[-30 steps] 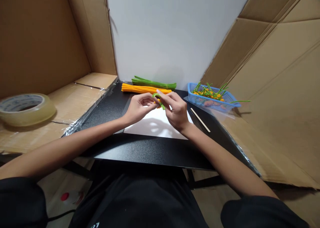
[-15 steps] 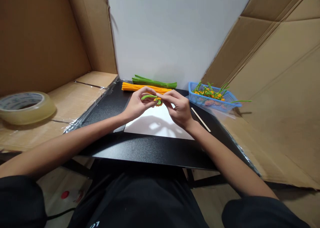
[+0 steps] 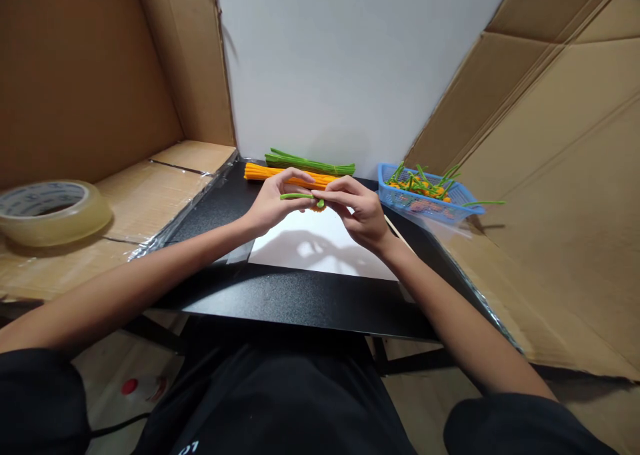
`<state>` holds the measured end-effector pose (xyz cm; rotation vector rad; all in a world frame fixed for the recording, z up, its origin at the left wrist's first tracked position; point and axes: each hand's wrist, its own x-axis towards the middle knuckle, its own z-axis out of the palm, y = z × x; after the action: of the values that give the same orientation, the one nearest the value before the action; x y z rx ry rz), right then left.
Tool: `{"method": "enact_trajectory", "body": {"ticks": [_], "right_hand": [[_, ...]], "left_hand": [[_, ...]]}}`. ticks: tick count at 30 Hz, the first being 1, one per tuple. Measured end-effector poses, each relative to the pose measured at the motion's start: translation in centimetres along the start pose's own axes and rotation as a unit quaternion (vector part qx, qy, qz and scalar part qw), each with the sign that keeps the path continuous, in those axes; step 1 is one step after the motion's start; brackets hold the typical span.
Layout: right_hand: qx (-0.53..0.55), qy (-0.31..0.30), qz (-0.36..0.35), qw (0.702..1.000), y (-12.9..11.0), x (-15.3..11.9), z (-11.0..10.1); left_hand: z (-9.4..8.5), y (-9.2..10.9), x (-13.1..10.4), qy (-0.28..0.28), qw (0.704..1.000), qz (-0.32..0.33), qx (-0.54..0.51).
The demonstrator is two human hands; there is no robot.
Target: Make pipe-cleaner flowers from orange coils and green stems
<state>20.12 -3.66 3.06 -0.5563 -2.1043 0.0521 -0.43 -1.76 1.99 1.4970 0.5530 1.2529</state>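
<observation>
Between my two hands, above a white sheet of paper [image 3: 310, 245], is a small piece made of green and orange pipe cleaners [image 3: 320, 204]. One green strand sticks out to the left across my left hand [image 3: 277, 203], whose fingers are curled around the piece's far side. My right hand [image 3: 357, 212] pinches the piece at the point where green meets orange. Fingers cover most of the orange part. Just behind the hands lies a bundle of orange pipe cleaners [image 3: 260, 172], with a bundle of green pipe cleaners [image 3: 310, 162] behind it.
A blue basket [image 3: 457, 212] of green and orange pieces stands at the back right. A thin wooden stick [image 3: 399, 232] lies partly behind my right wrist. On cardboard at left rests a roll of clear tape [image 3: 75, 218]. Cardboard walls flank the black table [image 3: 280, 298].
The piece has turned slightly in my fingers: its green strand now lies straighter and less orange shows. My right hand has shifted slightly, so its wrist covers more of the stick.
</observation>
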Motion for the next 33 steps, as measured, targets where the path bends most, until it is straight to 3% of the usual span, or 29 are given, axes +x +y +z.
{"method": "enact_trajectory", "body": {"ticks": [7, 11, 21, 26, 33], "right_hand": [[-0.024, 0.061, 0.026, 0.997, -0.5, -0.3, 0.9], [-0.038, 0.085, 0.007, 0.996, -0.5, -0.5, 1.3], [-0.084, 0.043, -0.035, 0.995, -0.1, -0.8, 0.9], [-0.055, 0.091, 0.020, 0.994, -0.6, -0.7, 1.0], [-0.043, 0.068, 0.038, 0.996, -0.6, -0.6, 0.8]], "left_hand": [[0.9, -0.5, -0.2, 0.056, 0.981, -0.096, -0.158], [1.2, -0.4, -0.3, 0.080, 0.970, -0.108, -0.203], [1.0, -0.4, -0.3, 0.066, 0.971, -0.145, -0.178], [0.5, -0.2, 0.4, 0.058, 0.970, -0.168, -0.168], [0.1, 0.2, 0.4, 0.012, 0.977, -0.162, -0.141]]}}
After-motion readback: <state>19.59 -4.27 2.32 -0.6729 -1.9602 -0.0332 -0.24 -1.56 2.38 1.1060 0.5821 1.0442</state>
